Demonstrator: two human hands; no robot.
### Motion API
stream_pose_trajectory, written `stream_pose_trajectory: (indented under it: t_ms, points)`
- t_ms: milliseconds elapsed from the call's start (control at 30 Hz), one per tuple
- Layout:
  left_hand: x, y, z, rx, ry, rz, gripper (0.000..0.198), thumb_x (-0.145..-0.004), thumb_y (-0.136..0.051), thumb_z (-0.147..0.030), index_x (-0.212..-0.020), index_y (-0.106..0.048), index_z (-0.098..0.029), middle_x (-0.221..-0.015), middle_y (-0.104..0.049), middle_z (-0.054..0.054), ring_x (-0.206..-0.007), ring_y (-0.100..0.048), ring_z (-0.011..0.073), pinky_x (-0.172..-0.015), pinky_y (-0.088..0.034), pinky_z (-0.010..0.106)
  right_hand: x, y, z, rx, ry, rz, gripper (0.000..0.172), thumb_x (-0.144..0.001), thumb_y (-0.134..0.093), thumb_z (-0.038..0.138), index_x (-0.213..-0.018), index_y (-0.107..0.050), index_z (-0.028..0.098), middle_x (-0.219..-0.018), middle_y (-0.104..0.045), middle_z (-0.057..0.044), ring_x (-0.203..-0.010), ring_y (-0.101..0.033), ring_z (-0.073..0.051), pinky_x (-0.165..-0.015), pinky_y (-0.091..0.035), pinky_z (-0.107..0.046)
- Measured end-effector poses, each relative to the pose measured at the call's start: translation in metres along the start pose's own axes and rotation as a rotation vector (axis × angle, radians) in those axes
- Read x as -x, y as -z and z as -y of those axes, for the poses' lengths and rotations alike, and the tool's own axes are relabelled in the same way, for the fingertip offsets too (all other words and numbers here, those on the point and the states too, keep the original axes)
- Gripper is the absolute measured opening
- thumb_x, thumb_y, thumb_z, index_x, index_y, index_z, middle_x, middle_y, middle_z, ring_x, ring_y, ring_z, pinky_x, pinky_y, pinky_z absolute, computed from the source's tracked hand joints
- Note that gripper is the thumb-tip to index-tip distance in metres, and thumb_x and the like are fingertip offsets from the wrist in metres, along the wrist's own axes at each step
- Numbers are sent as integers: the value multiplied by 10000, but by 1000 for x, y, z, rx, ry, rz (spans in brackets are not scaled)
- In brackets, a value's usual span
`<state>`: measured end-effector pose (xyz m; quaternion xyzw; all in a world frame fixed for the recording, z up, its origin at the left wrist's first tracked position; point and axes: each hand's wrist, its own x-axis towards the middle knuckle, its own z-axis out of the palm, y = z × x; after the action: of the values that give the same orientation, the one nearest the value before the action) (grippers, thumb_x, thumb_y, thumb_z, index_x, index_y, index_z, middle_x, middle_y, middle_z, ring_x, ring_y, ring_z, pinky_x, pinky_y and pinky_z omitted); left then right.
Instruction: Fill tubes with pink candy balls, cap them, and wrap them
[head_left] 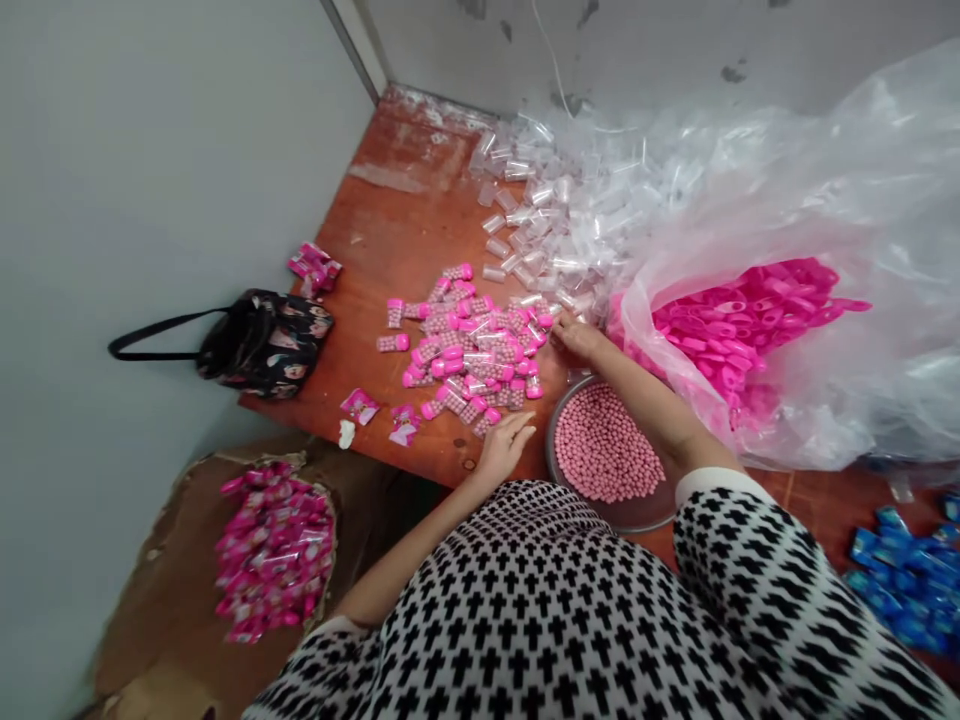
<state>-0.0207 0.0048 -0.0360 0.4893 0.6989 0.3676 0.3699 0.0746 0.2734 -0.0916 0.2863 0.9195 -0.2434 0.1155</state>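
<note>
My left hand rests near the table's front edge with its fingers stretched out and nothing in it, just below a pile of small clear tubes with pink caps. My right hand reaches to the right edge of that pile, where empty clear tubes begin; its fingers are curled together, and what they hold is too small to make out. A round metal bowl full of pink candies sits under my right forearm.
A big clear plastic bag holds pink caps at the right. A black handbag and pink packets lie at the table's left edge. A box of filled pink tubes stands below. Blue items lie at the right.
</note>
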Motion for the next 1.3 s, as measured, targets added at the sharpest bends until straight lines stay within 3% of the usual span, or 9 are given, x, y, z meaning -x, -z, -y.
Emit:
stream_pose_trajectory:
  t_ms: [167,333,400,533,700,833,1000,1167,1300]
  points:
    - [6,4,-1,10,-11,-25,270,-855,-515,-284,-1058,-665,-188,-1066,-687,86,-990,-635,200,-902,-497,388,22,14,18,19,-140,-16,271,-891,-410,138,-1082,-565,25,-1111,-599,-228,-990,-562,-244,-866,-393,-367]
    - [4,-10,-8,-2,-58,39,286,-856,-515,-284,-1086,-651,-181,-1113,-670,90,-1036,-617,208,-942,-470,402,113,26,28,-25,-37,-128,288,-883,-500,319,-1081,-583,127,-1058,-629,-125,-960,-559,-219,-835,-415,-310]
    - [5,-18,-14,4,-84,97,286,-853,-522,-270,-1093,-647,-177,-1118,-668,91,-1035,-618,207,-941,-470,394,163,17,30,-9,-14,-80,266,-895,-476,293,-1074,-604,143,-1055,-632,-119,-983,-553,-219,-860,-417,-325]
    - [9,-28,-29,-3,-140,162,283,-852,-524,-255,-1097,-645,-182,-1113,-670,87,-1021,-622,201,-929,-475,378,228,-29,40,-13,-337,52,260,-879,-451,209,-875,-674,76,-968,-643,-244,-999,-550,-302,-801,-438,-384]
    - [13,-29,-39,-25,-181,162,285,-858,-517,-271,-1096,-646,-184,-1106,-671,85,-1015,-624,198,-922,-475,368,222,-91,70,-220,-344,32,188,-777,-489,59,-820,-671,79,-890,-677,-214,-896,-603,-249,-801,-443,-334]
    - [13,-34,-36,-44,-196,145,295,-851,-527,-259,-1112,-637,-178,-1130,-660,98,-1042,-612,204,-940,-460,371,216,-111,81,-470,-340,-134,228,-772,-476,100,-930,-638,118,-897,-681,-96,-831,-609,-191,-775,-459,-299]
    - [8,-55,-35,-9,-100,231,402,-753,-634,-198,-1147,-616,-125,-1126,-653,142,-970,-632,234,-880,-486,393,231,-106,83,-765,-289,-365,296,-779,-536,273,-1049,-560,156,-976,-651,-40,-856,-605,-149,-787,-482,-287]
    - [3,-72,-49,252,-63,336,270,-758,-609,-242,-1005,-681,-159,-989,-703,75,-916,-637,206,-875,-488,378,249,-83,90,-1227,-257,-590,339,-657,-697,340,-934,-574,187,-878,-637,-4,-824,-597,-149,-795,-491,-309]
    - [-1,-80,-58,546,103,413,322,-702,-654,-283,-987,-676,-135,-955,-700,73,-834,-645,191,-799,-528,380,270,-61,87,-1213,-216,-642,430,-668,-719,309,-1055,-562,211,-951,-632,-9,-868,-598,-153,-798,-502,-313]
